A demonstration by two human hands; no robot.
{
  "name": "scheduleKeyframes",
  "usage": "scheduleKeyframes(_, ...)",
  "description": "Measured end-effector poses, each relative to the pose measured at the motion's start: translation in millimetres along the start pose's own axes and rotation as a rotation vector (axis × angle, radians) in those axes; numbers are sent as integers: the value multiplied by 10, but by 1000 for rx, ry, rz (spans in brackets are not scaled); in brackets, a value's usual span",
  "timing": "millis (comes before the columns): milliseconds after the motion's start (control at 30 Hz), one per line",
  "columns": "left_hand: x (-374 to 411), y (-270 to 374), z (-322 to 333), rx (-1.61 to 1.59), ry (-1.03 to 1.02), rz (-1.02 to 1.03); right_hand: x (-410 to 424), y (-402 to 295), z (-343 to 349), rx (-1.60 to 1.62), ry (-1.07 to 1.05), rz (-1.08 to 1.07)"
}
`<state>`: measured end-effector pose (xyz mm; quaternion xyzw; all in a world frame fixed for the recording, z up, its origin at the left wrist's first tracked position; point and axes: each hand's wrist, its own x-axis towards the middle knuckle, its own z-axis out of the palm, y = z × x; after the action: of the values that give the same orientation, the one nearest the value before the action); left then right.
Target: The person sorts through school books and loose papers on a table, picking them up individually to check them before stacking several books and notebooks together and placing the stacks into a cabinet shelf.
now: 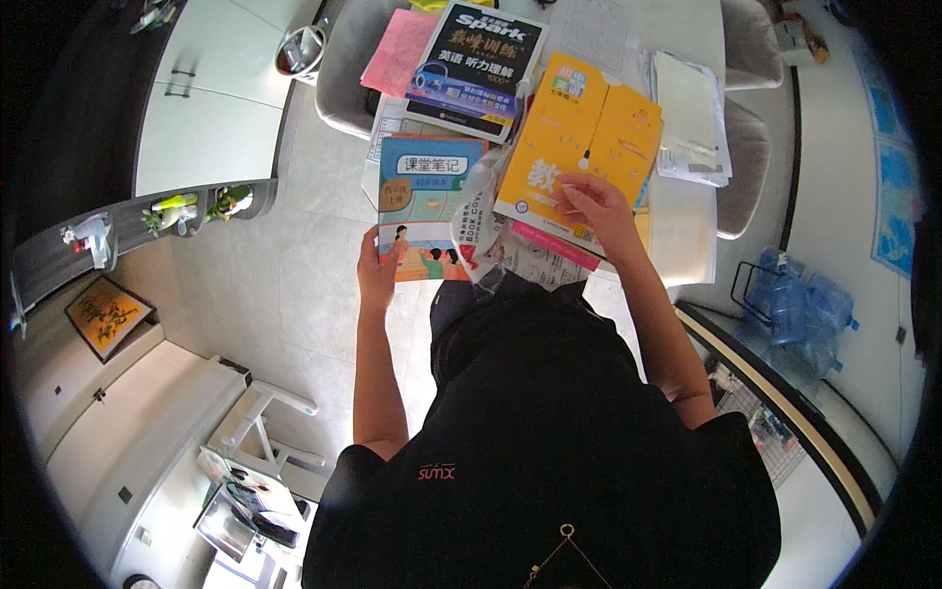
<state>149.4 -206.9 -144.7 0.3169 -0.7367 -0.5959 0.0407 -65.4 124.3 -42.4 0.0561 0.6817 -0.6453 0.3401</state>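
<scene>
My left hand (378, 269) grips the lower left edge of a blue and orange workbook (425, 173) with cartoon figures on its cover. The thumb lies on the cover. My right hand (592, 210) is over the lower part of a yellow book (589, 132) with a light-bulb drawing, its fingers loosely curled. Whether they touch the cover or pinch anything, I cannot tell. Between the two books lies a crumpled clear plastic book-cover wrapper (478, 213) with printing. Under the yellow book, a pink-edged printed sheet or packet (552, 254) sticks out towards me.
A black and blue English listening book (475, 70) and pink paper (394, 55) lie further back on the table. Stacked papers (690, 118) sit at the right. Grey chairs (342, 81) flank the table. A bin (300, 53) stands left, blue water bottles (791, 305) right.
</scene>
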Motion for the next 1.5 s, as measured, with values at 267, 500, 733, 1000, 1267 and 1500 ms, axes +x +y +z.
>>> scheduleKeyframes(267,17,140,112,697,278,373,-55,18,-57,-13,62,-35)
scheduleKeyframes(500,63,156,150,421,64,-20,-85,89,-341,-52,236,-144)
scheduleKeyframes(733,77,172,182,547,28,8,-134,98,-492,1,294,-144)
scheduleKeyframes(1000,305,-284,-81,361,-77,-327,-201,124,-543,32,354,-170)
scheduleKeyframes(1267,410,-333,-87,140,-126,-340,-207,204,-561,11,362,-149)
scheduleKeyframes(1500,507,-218,-141,185,20,-297,-156,187,-558,1,371,-123)
